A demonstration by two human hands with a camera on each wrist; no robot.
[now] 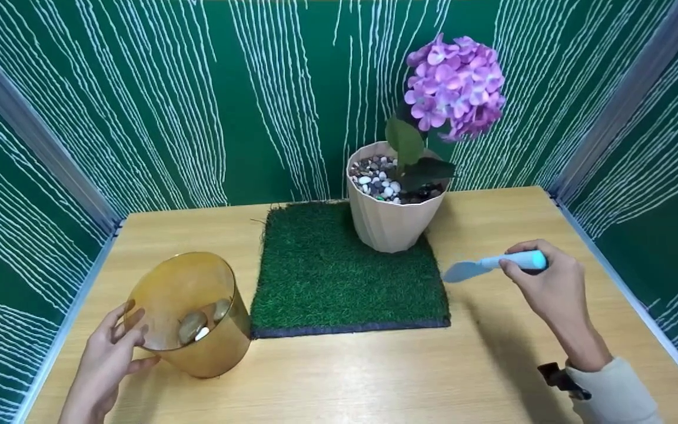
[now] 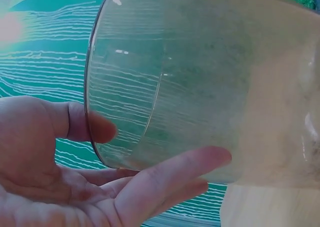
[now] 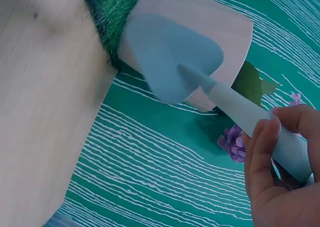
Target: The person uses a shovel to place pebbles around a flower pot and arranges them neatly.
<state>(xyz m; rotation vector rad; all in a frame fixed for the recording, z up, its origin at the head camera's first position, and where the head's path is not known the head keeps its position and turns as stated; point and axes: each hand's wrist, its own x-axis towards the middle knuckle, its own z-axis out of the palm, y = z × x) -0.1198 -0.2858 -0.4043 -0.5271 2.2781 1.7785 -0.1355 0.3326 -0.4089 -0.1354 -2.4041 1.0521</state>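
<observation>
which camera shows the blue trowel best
The right wrist view: the blue trowel appears largest, its broad blade facing the camera. The head view shows it smaller, blade narrower; the left wrist view doesn't show it.

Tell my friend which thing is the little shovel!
Find the grass mat on the wooden table. Right of it, the right hand holds the shovel. Unlike the cream pot and amber container, it's pale blue, with a handle and blade.

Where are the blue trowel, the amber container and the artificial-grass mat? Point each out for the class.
Blue trowel [image 3: 175, 58]: right wrist view, on its blade.
Amber container [image 1: 227, 341]: head view, on its wall.
Artificial-grass mat [image 1: 339, 285]: head view, on bare grass.
</observation>
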